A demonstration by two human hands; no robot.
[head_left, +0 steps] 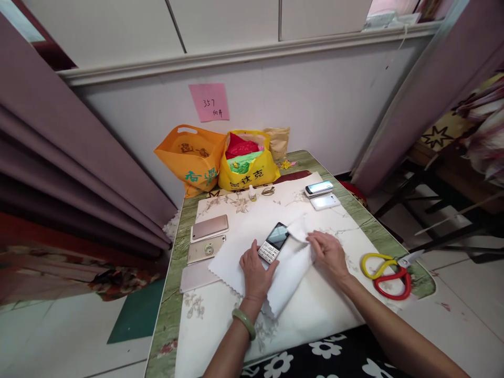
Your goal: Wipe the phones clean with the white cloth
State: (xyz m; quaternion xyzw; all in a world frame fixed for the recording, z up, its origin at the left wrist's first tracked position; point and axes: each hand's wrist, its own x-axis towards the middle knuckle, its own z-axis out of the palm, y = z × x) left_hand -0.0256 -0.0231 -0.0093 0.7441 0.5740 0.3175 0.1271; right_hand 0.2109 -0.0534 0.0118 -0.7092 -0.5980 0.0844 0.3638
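Hands [258, 270] between phones [210, 228] and scissors [402, 271]

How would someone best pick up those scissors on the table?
Probably by the handle loops, coming from the left: they are large and open, while the metal blades point right, away from that approach.

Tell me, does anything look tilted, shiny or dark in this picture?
In the head view, the left curtain and right curtain slant outward, probably lens stretch; in the head view, pale sheen covers the keypad phone's screen; in the head view, the cloth looks bright, the left curtain's lower folds dark.
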